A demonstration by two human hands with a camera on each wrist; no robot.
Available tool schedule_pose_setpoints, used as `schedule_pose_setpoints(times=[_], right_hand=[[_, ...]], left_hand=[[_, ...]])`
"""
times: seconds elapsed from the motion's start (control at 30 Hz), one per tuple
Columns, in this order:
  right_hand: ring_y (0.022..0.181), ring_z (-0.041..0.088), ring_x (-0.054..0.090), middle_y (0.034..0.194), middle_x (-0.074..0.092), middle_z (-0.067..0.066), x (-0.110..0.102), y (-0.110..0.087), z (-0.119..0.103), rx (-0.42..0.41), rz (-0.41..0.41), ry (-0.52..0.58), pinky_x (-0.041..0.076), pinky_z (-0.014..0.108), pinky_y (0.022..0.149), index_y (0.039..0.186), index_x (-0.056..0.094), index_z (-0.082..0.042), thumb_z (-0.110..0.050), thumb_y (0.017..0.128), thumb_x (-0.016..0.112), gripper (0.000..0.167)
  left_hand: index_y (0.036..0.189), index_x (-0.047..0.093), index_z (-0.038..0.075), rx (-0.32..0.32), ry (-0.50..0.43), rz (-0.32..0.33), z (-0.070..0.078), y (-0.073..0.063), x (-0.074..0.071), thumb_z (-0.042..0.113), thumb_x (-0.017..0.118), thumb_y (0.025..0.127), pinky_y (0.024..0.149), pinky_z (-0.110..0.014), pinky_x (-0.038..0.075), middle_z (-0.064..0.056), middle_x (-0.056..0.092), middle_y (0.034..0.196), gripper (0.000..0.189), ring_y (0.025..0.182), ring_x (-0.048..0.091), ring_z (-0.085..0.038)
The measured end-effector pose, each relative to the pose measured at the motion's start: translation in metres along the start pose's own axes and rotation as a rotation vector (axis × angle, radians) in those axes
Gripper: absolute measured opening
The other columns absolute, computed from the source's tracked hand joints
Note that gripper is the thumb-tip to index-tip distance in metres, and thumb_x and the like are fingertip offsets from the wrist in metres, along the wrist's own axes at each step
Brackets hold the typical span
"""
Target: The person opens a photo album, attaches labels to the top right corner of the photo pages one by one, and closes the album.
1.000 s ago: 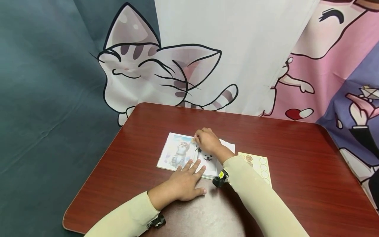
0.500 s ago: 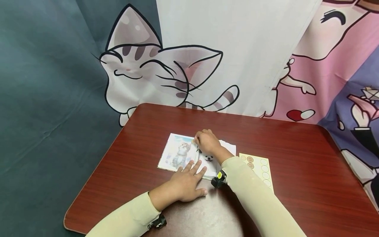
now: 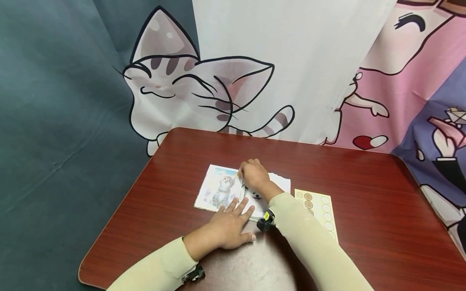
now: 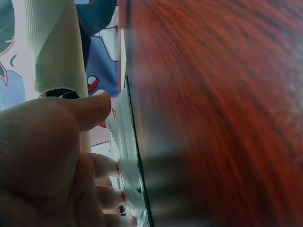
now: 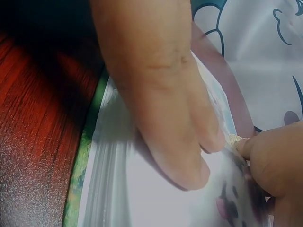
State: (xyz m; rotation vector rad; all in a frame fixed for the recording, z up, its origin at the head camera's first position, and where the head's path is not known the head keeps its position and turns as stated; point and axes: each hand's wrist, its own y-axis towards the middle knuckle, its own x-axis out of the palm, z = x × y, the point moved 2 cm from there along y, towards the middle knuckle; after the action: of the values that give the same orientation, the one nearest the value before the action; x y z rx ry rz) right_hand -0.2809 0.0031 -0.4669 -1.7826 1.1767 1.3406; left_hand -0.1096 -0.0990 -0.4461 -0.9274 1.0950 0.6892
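An open picture book (image 3: pixel 207 192) lies on the table, a kitten on its left page and a white dog's face on the right. My left hand (image 3: pixel 230 228) rests with fingers spread, its fingertips (image 5: pixel 189 175) on the lower part of the pages near the fold. In the left wrist view its thumb (image 4: pixel 92 111) stands away from the book's edge. My right hand (image 3: pixel 255 174) is over the top of the book by the fold, its fingers bent. It pinches a small round gold sticker (image 5: pixel 234 141) at the page's upper part. The right hand covers part of the dog page.
A pale yellow sheet (image 3: pixel 327 210) with rows of round stickers and outlined circles lies right of the book, partly under the right sleeve (image 3: pixel 309 230). The reddish-brown table (image 3: pixel 382 210) ends at a cartoon-printed curtain (image 3: pixel 233 97) behind.
The right wrist has shifted slightly left and down, uncovering a bit more of the sticker sheet. The right fingers stay at the same spot on the book. The left hand keeps its place.
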Motion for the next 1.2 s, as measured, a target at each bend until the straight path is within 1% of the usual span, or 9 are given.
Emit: schedule_pose_setpoints(times=[0.23, 0.37, 0.47, 0.53, 0.6, 0.67, 0.9, 1.0, 1.2], right_hand=[[0.104, 0.023, 0.052, 0.105, 0.061, 0.002, 0.001, 0.000, 0.000, 0.013, -0.002, -0.016, 0.049, 0.040, 0.087, 0.099, 0.071, -0.017, -0.026, 0.102, 0.061, 0.013], [0.106, 0.023, 0.052, 0.105, 0.060, 0.001, 0.001, -0.001, 0.001, 0.041, 0.005, 0.012, 0.049, 0.041, 0.088, 0.103, 0.067, -0.018, -0.027, 0.099, 0.068, 0.010], [0.106, 0.022, 0.052, 0.105, 0.060, 0.001, 0.001, -0.002, 0.001, 0.032, 0.013, 0.011, 0.050, 0.041, 0.087, 0.103, 0.069, -0.020, -0.026, 0.098, 0.070, 0.008], [0.104, 0.022, 0.052, 0.104, 0.060, 0.000, 0.001, -0.002, 0.000, 0.011, 0.011, -0.016, 0.050, 0.040, 0.086, 0.100, 0.073, -0.022, -0.026, 0.098, 0.069, 0.005], [0.101, 0.021, 0.051, 0.103, 0.061, 0.000, 0.001, -0.003, 0.000, -0.011, 0.009, -0.053, 0.050, 0.038, 0.085, 0.097, 0.077, -0.024, -0.026, 0.099, 0.068, 0.010], [0.099, 0.021, 0.050, 0.104, 0.061, 0.000, 0.001, -0.002, -0.001, -0.020, 0.013, -0.076, 0.049, 0.038, 0.085, 0.098, 0.079, -0.024, -0.027, 0.099, 0.067, 0.012], [0.102, 0.023, 0.051, 0.106, 0.062, 0.001, 0.001, -0.003, -0.002, -0.012, 0.029, -0.100, 0.049, 0.040, 0.088, 0.098, 0.081, -0.024, -0.034, 0.096, 0.072, 0.013], [0.106, 0.024, 0.051, 0.111, 0.062, 0.003, 0.001, -0.007, -0.001, -0.004, 0.034, -0.091, 0.047, 0.041, 0.093, 0.104, 0.079, -0.022, -0.038, 0.096, 0.071, 0.019], [0.120, 0.026, 0.050, 0.125, 0.061, 0.007, -0.003, -0.019, 0.006, 0.011, 0.107, 0.030, 0.043, 0.043, 0.103, 0.126, 0.070, -0.015, -0.036, 0.096, 0.072, 0.037]], left_hand=[[0.163, 0.030, 0.022, -0.001, 0.006, 0.005, 0.001, 0.000, 0.001, 0.067, 0.052, 0.096, 0.116, -0.060, 0.029, -0.006, 0.015, 0.170, 0.084, 0.154, 0.017, -0.034], [0.163, 0.031, 0.022, 0.000, -0.003, 0.005, 0.002, 0.000, 0.001, 0.067, 0.053, 0.096, 0.116, -0.060, 0.029, -0.006, 0.016, 0.170, 0.084, 0.154, 0.017, -0.034], [0.163, 0.030, 0.022, -0.001, -0.004, 0.004, 0.002, 0.000, 0.001, 0.067, 0.054, 0.096, 0.116, -0.060, 0.029, -0.006, 0.016, 0.170, 0.084, 0.154, 0.017, -0.034], [0.163, 0.030, 0.022, -0.001, -0.004, 0.003, 0.002, 0.000, 0.002, 0.067, 0.054, 0.096, 0.116, -0.060, 0.029, -0.006, 0.015, 0.170, 0.084, 0.154, 0.017, -0.034], [0.163, 0.030, 0.022, -0.002, 0.000, 0.004, 0.002, 0.001, 0.002, 0.067, 0.053, 0.096, 0.116, -0.060, 0.030, -0.006, 0.015, 0.170, 0.084, 0.154, 0.017, -0.034], [0.163, 0.030, 0.022, -0.004, 0.002, 0.008, 0.001, 0.001, 0.003, 0.067, 0.053, 0.096, 0.116, -0.060, 0.030, -0.006, 0.015, 0.170, 0.084, 0.154, 0.018, -0.034], [0.163, 0.030, 0.021, -0.002, 0.011, 0.010, 0.001, 0.001, 0.002, 0.067, 0.053, 0.096, 0.116, -0.059, 0.030, -0.007, 0.015, 0.170, 0.084, 0.154, 0.018, -0.034], [0.163, 0.031, 0.021, 0.002, 0.023, 0.011, 0.001, 0.001, 0.001, 0.067, 0.052, 0.097, 0.115, -0.059, 0.031, -0.007, 0.015, 0.170, 0.083, 0.154, 0.019, -0.034], [0.162, 0.032, 0.022, 0.010, 0.038, 0.016, 0.000, 0.002, 0.000, 0.066, 0.051, 0.098, 0.114, -0.058, 0.034, -0.007, 0.017, 0.170, 0.081, 0.153, 0.021, -0.034]])
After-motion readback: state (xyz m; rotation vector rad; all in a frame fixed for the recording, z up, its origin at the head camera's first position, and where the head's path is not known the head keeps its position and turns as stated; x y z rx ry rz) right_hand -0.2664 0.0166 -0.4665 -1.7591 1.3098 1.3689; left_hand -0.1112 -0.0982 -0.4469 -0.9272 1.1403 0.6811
